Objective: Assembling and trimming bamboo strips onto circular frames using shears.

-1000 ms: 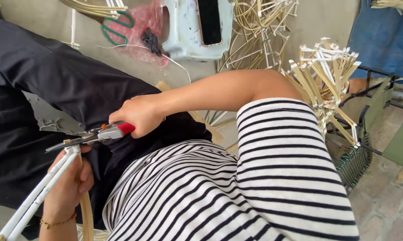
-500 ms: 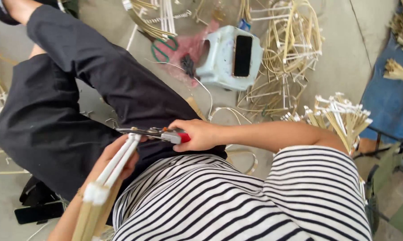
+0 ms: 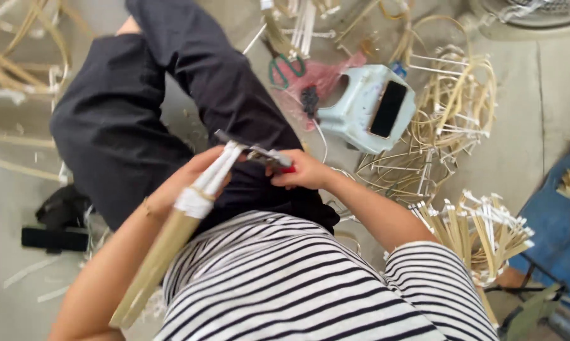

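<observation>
bundle of white-tipped cane strips (image 3: 199, 189) now lower, tilted toward 1 o'clock. our left hand (image 3: 177, 183) closed round it over lap; right hand (image 3: 300, 172) clenched on red-handled cutters (image 3: 256, 151) at strip tips. trimming step, we judge; next calls for squeezing handles squarely.

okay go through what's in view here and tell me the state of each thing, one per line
Left hand: closed around a cane bundle.
Cane bundle: held slanting, white-taped end uppermost.
Right hand: gripping pliers.
Pliers: nose at the bundle's tip; jaws unclear.
Stool: tipped over on the floor.
Scissors: lying on the floor, blades hidden.
Cane sticks: bunched, white-tipped ends up.
</observation>
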